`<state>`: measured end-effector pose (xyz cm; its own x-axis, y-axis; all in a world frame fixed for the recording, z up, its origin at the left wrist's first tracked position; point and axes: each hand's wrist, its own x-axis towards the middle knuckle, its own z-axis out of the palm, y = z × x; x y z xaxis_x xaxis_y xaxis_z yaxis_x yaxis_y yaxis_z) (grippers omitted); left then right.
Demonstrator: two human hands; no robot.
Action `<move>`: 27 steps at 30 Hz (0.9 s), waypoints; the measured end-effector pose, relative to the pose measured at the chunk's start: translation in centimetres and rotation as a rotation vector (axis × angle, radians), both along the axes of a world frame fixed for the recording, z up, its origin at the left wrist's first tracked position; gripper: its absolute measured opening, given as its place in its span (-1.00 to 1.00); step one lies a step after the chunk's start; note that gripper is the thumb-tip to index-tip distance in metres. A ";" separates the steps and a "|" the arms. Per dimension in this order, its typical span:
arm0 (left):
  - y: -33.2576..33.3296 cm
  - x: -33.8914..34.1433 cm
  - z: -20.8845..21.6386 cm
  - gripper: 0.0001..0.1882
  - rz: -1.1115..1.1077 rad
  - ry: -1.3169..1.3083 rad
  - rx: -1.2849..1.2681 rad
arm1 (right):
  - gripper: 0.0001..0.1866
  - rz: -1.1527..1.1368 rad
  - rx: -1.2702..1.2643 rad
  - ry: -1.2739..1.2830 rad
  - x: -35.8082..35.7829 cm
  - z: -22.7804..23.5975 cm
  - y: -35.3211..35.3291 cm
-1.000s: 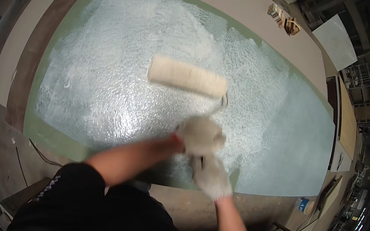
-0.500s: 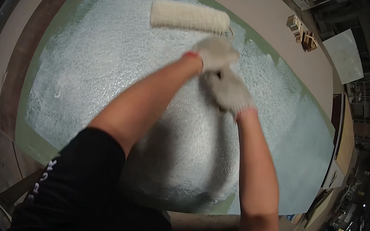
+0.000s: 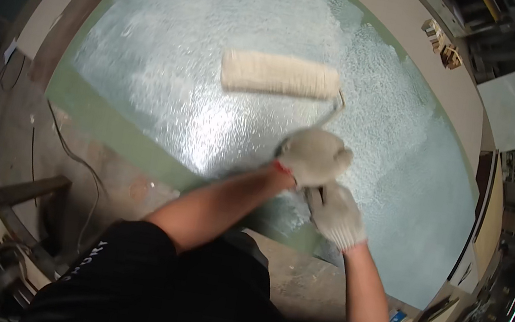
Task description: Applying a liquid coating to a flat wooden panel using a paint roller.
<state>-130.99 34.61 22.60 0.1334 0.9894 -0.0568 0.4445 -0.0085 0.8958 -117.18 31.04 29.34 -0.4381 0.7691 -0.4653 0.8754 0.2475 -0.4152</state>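
Pale knit covers the right hand and, just ahead of it, the left hand, both clasped on the roller, which reaches beyond them across the wet coat. Uneven pressure could leave ridges there; overreaching could drag it past the board's far edge.

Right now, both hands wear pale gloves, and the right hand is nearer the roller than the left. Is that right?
Not quite: the left hand is nearer the roller, with the right hand behind it, closer to the body. The head view shows this. Both do wear pale gloves.
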 end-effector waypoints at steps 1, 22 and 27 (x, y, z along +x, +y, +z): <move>-2.6 2.7 0.2 -0.47 0.048 -0.064 0.001 | -0.64 0.040 0.031 -0.025 2.5 0.7 -2.1; -30.4 -8.6 -2.0 -0.92 0.553 0.023 0.356 | -0.33 0.673 0.010 -0.079 -13.0 3.3 8.9; -41.1 -10.3 -11.0 -0.89 0.987 0.003 -0.066 | -0.33 0.592 -0.009 -0.149 -26.8 4.0 7.0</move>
